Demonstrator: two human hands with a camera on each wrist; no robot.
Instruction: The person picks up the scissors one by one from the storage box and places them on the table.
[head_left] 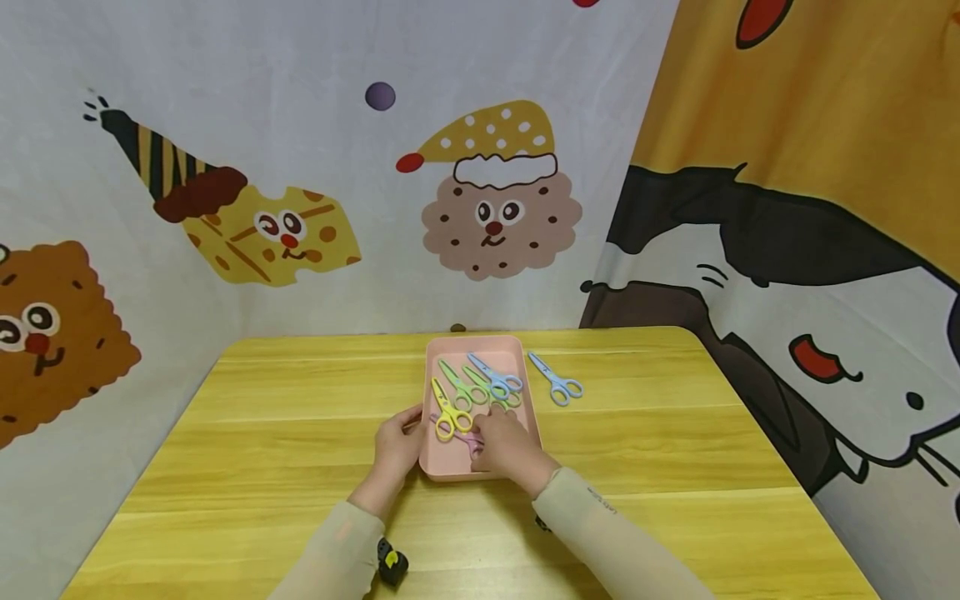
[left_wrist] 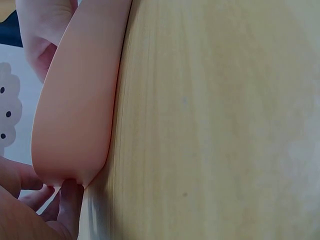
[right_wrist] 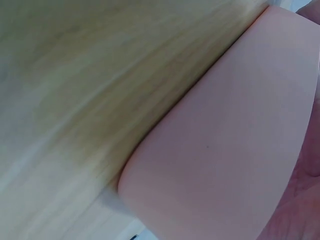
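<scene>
A pink tray (head_left: 446,469) holds several child-sized scissors. Yellow scissors (head_left: 452,417) lie at its left side, above a pair of pink scissors (head_left: 462,436). Green scissors (head_left: 453,383) and blue scissors (head_left: 491,375) lie farther back, partly overlapping more green ones. My left hand (head_left: 397,454) rests its fingertips against the tray's left wall; the left wrist view shows them touching near the front corner. Inside the tray, my right hand (head_left: 513,446) pinches the handles of the pink scissors, which it partly hides. The right wrist view shows mainly the tray's outer wall.
Another pair of blue scissors (head_left: 557,379) lies on the wooden table (head_left: 300,433), just right of the tray. Behind the table hangs a cloth (head_left: 315,108) printed with cartoon figures. A patterned curtain (head_left: 765,208) hangs along the right side.
</scene>
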